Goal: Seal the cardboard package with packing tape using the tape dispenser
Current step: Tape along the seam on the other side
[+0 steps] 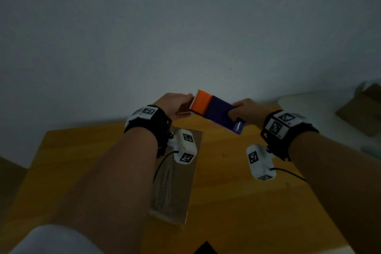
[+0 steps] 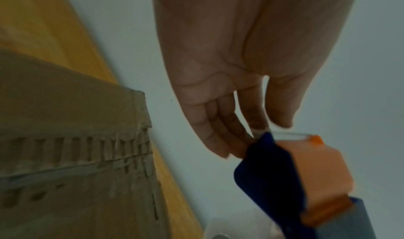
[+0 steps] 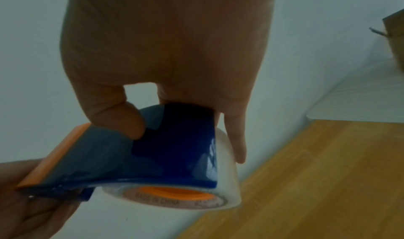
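Above the table's far edge I hold the tape dispenser (image 1: 218, 112) in the air; it has a blue body and an orange front (image 1: 203, 102). My right hand (image 1: 237, 112) grips the blue body (image 3: 174, 147) over the clear tape roll (image 3: 227, 173). My left hand (image 1: 188, 105) pinches the clear tape end (image 2: 284, 134) at the orange front (image 2: 317, 165). The flat brown cardboard package (image 1: 177, 175) lies on the wooden table (image 1: 247, 192) under my left wrist, its ridged seam (image 2: 87, 156) showing in the left wrist view.
A plain pale wall stands right behind the table. To the right is a white surface (image 1: 309, 105) carrying another cardboard box (image 1: 365, 109). Bare wood lies right of the package.
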A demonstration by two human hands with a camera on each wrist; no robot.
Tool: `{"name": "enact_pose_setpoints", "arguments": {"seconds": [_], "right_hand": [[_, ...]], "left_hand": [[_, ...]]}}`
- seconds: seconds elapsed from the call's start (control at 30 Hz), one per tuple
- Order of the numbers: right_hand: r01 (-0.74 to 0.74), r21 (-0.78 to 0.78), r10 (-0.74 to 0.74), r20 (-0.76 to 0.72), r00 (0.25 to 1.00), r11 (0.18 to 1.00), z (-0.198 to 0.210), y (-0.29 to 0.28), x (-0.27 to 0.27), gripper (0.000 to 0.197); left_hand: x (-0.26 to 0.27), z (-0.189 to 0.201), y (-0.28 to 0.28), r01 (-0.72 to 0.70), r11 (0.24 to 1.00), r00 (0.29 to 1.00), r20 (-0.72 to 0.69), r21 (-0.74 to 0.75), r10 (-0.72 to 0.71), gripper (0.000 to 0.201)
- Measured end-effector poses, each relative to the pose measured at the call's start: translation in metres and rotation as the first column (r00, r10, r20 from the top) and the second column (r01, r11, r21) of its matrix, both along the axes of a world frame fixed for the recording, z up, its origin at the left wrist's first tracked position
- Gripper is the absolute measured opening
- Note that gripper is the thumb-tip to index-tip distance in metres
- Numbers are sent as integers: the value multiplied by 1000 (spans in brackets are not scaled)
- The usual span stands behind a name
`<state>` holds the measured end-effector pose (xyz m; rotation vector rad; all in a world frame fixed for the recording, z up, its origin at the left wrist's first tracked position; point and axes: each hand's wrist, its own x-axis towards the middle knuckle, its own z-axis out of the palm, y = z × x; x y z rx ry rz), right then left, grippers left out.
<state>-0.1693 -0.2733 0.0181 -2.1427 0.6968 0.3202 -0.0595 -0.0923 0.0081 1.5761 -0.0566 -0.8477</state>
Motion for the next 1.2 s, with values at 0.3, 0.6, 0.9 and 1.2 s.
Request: {"name": "enact_pose_setpoints", "arguments": {"seconds": [0.3, 0.6, 0.9, 1.2], "right_hand": [[-219, 63, 224, -84, 971, 974, 9, 10, 2, 61], [-394, -182, 375, -128, 918, 901, 30, 29, 2, 49], [-81, 216, 113, -140, 984, 973, 33, 33, -3, 25], [5, 427, 148, -324, 934, 904, -2, 61, -1, 53]], "left_hand": [[8, -5, 12, -110, 981, 994, 43, 159, 104, 20], [10, -3, 19, -114, 972, 993, 29, 206, 111, 25], [9, 15, 26, -54, 952, 998, 25, 300, 49, 10], [12, -3, 48, -14, 869, 983, 163, 495, -78, 24]]}}
